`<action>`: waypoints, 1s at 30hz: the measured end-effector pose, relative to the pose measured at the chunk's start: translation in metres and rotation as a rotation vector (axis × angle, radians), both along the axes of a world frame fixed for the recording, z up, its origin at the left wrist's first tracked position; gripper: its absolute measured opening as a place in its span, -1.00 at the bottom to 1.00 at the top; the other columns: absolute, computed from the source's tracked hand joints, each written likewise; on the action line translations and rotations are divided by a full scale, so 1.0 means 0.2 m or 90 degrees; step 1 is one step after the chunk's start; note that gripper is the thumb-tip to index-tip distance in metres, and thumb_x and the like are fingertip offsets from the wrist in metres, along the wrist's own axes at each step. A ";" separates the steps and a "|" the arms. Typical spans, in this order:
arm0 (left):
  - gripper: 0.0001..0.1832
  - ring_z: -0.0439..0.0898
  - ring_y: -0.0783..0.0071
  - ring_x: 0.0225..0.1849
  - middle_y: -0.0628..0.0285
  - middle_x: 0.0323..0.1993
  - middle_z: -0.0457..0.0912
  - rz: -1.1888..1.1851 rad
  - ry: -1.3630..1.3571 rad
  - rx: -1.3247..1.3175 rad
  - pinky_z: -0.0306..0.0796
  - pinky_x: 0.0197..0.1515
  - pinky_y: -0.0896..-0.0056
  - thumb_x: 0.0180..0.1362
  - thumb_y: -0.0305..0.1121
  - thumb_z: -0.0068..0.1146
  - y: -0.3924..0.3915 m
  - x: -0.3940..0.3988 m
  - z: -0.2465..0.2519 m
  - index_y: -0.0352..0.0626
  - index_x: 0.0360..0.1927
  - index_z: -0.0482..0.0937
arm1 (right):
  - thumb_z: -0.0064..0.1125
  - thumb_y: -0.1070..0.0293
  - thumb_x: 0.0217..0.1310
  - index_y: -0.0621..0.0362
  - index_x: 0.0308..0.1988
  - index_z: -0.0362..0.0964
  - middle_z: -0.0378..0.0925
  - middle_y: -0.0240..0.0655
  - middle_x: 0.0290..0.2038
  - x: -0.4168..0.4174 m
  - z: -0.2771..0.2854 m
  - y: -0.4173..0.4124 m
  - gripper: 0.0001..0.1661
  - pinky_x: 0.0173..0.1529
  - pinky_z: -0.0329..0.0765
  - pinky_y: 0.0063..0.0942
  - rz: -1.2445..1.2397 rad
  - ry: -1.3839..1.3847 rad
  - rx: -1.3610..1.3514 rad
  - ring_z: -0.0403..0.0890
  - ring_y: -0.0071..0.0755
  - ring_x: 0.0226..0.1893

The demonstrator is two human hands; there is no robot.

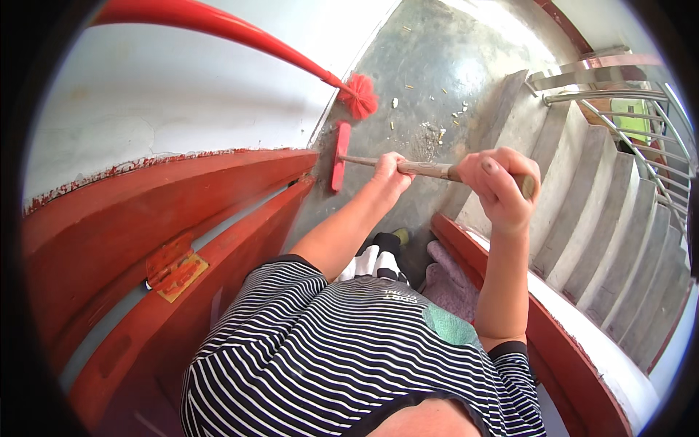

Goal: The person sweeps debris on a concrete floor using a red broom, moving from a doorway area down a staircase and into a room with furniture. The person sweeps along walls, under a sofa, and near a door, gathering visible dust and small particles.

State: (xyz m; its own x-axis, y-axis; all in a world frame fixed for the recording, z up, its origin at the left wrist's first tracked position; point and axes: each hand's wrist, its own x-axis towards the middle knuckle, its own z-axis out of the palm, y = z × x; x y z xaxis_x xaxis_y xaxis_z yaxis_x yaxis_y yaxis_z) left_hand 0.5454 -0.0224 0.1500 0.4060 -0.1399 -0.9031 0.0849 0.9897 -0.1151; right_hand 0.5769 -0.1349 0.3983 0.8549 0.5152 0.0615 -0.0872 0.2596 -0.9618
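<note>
Both my hands are closed round the wooden handle of a broom [428,169]. My right hand [502,183] grips it near its top end, at the right. Lower on the shaft, my left hand [394,170] holds it near the middle of the picture. The broom's narrow red head [341,157] is down on the concrete floor close to the white wall. Dust and small debris [428,143] lie on the floor beyond the handle, with several cigarette butts and white bits scattered about. The broom's bristles are not clearly seen.
A red-handled duster with a red bristle head [359,97] leans along the white wall [191,82]. A red door frame [180,202] with a hinge stands at the left. Concrete stairs [595,207] with a metal railing [650,131] run down the right side. Purple-grey cloth [449,281] lies near the threshold.
</note>
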 end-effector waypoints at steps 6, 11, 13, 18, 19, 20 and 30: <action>-0.82 0.31 0.32 -0.59 0.20 -0.50 0.23 0.028 -0.013 -0.004 0.34 -0.51 0.32 -0.16 -0.61 -0.16 0.09 -0.16 0.01 -0.19 -0.49 0.13 | 0.02 0.53 0.02 0.26 -0.72 0.20 0.26 -0.35 -0.75 -0.09 0.09 0.05 -0.70 -0.54 0.27 -0.49 0.022 -0.040 -0.041 0.26 -0.52 -0.71; -0.78 0.31 0.30 -0.57 0.16 -0.45 0.21 0.019 0.034 0.009 0.34 -0.51 0.31 -0.21 -0.62 -0.22 0.07 -0.07 -0.10 -0.22 -0.43 0.11 | -0.02 0.56 0.04 0.23 -0.73 0.16 0.19 -0.41 -0.77 0.02 -0.10 0.05 -0.68 -0.58 0.16 -0.53 -0.028 0.066 0.073 0.15 -0.58 -0.74; -0.83 0.30 0.32 -0.57 0.18 -0.50 0.22 0.005 0.014 -0.017 0.32 -0.51 0.30 -0.16 -0.59 -0.21 0.05 -0.05 -0.12 -0.19 -0.45 0.14 | -0.04 0.58 0.04 0.19 -0.73 0.09 0.09 -0.46 -0.78 0.01 -0.08 0.03 -0.65 -0.59 0.07 -0.50 -0.012 0.046 0.058 0.07 -0.60 -0.73; -0.87 0.32 0.40 -0.58 0.26 -0.58 0.27 -0.047 -0.064 0.037 0.31 -0.47 0.36 -0.14 -0.58 -0.14 -0.05 -0.10 -0.02 -0.14 -0.58 0.19 | -0.03 0.56 0.06 0.19 -0.71 0.06 0.11 -0.44 -0.78 -0.04 -0.05 -0.07 -0.64 -0.59 0.08 -0.48 0.002 0.002 0.082 0.09 -0.53 -0.72; -0.87 0.32 0.40 -0.59 0.27 -0.61 0.26 -0.063 -0.095 0.056 0.31 -0.46 0.37 -0.14 -0.58 -0.14 -0.05 -0.11 0.01 -0.14 -0.59 0.19 | -0.02 0.56 0.06 0.19 -0.71 0.06 0.12 -0.43 -0.77 -0.06 -0.03 -0.08 -0.63 -0.60 0.08 -0.48 0.011 -0.010 0.093 0.11 -0.52 -0.72; -0.86 0.32 0.40 -0.60 0.27 -0.62 0.26 -0.054 -0.066 0.044 0.31 -0.46 0.37 -0.14 -0.58 -0.13 -0.06 -0.13 0.03 -0.13 -0.61 0.18 | -0.02 0.56 0.06 0.19 -0.71 0.07 0.13 -0.42 -0.77 -0.11 0.00 -0.10 -0.63 -0.60 0.09 -0.47 0.019 -0.022 0.104 0.12 -0.51 -0.72; -0.78 0.31 0.33 -0.58 0.19 -0.48 0.26 -0.179 0.036 0.018 0.35 -0.49 0.23 -0.15 -0.57 -0.17 -0.10 -0.27 -0.11 -0.21 -0.36 0.14 | -0.07 0.61 0.12 0.22 -0.68 0.10 0.15 -0.43 -0.76 -0.34 -0.03 -0.09 -0.65 -0.61 0.08 -0.52 -0.133 -0.010 0.048 0.11 -0.58 -0.73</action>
State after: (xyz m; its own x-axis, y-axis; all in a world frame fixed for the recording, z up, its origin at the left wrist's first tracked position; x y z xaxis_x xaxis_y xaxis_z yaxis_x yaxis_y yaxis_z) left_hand 0.4922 -0.0417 0.1275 0.3037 -0.2145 -0.9283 0.3504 0.9312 -0.1005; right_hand 0.5085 -0.1532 0.3920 0.9414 0.3198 0.1076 -0.0086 0.3416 -0.9398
